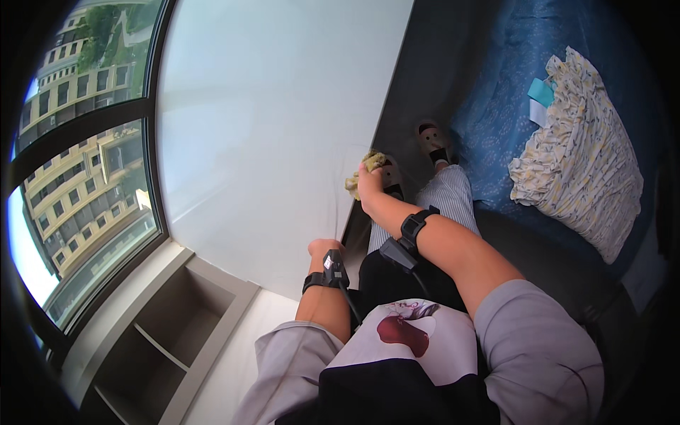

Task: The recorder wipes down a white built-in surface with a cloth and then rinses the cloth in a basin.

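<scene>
White and bare, a broad desk point(269, 127) fills the middle of the view, with a tall window point(85, 163) on the left showing apartment blocks outside and a grey open shelf point(163, 333) below it in the near left. On the right lies a bed with a dark blue cover point(496, 106) carrying a folded floral cloth point(581, 149). At the desk's right edge, the right hand point(368, 185) has its fingers closed around a crumpled yellowish rag point(367, 170), pressing it against the rim. Nearer, the left hand point(322, 248) rests on the desk's near edge; its fingers look curled, and I cannot tell whether they hold anything. 2 slippered feet point(432, 142) stand on the dark floor just beyond the rag. Because the rag sits right on the rim, it could slide off to the floor, and the leaning person's weight on the left hand might slip on the smooth top.
</scene>
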`<state>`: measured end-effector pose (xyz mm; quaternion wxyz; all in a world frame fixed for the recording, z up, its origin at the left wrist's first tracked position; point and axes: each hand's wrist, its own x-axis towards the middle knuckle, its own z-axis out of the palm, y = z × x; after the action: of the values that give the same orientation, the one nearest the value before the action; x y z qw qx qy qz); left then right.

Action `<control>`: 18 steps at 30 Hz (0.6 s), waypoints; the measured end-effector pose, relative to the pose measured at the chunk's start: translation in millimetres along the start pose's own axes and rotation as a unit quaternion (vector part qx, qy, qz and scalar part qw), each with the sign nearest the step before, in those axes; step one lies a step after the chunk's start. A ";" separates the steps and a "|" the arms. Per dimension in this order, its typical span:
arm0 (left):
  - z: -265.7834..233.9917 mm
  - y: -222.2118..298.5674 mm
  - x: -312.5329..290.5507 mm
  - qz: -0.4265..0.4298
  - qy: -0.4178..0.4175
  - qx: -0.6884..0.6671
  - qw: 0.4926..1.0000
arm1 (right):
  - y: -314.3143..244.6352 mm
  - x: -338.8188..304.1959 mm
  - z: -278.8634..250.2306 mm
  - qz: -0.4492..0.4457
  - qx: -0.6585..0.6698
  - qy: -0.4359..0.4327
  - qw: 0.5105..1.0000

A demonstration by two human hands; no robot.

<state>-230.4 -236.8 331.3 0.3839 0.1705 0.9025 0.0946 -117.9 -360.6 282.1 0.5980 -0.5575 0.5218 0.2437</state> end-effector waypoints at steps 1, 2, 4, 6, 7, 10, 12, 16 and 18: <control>5.2 9.7 2.0 0.023 -0.008 -0.013 1.000 | -5.9 -1.5 -1.6 0.018 -0.007 0.008 1.000; 6.5 19.7 4.3 0.047 -0.011 -0.029 0.998 | -12.0 -2.5 -0.8 0.036 -0.016 0.015 0.999; 28.0 32.6 -9.7 0.106 -0.045 -0.061 0.992 | -51.0 20.1 4.0 0.008 0.012 0.052 0.999; 63.2 40.4 -38.0 0.165 -0.112 -0.113 0.973 | -110.3 55.5 6.5 -0.055 0.057 0.109 0.991; 68.8 42.5 -42.4 0.190 -0.151 -0.132 0.961 | -122.7 66.0 5.2 -0.081 0.068 0.128 0.986; 118.8 62.5 -91.1 0.270 -0.416 -0.118 0.860 | -197.5 96.9 7.5 -0.156 0.011 0.091 0.984; 156.4 53.4 -169.2 0.257 -0.623 -0.038 0.738 | -236.8 131.3 -4.6 -0.189 -0.044 0.120 0.974; 195.0 30.5 -300.5 0.308 -0.762 0.093 0.562 | -267.9 143.7 5.7 -0.127 -0.085 0.127 0.980; 210.7 20.9 -357.5 0.320 -0.814 0.111 0.472 | -257.2 147.5 3.2 -0.160 -0.074 0.112 0.978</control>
<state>158.7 -345.1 429.0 0.8666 0.4891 0.0690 -0.0712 157.5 -467.3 255.6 0.5240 -0.7001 0.4703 0.1189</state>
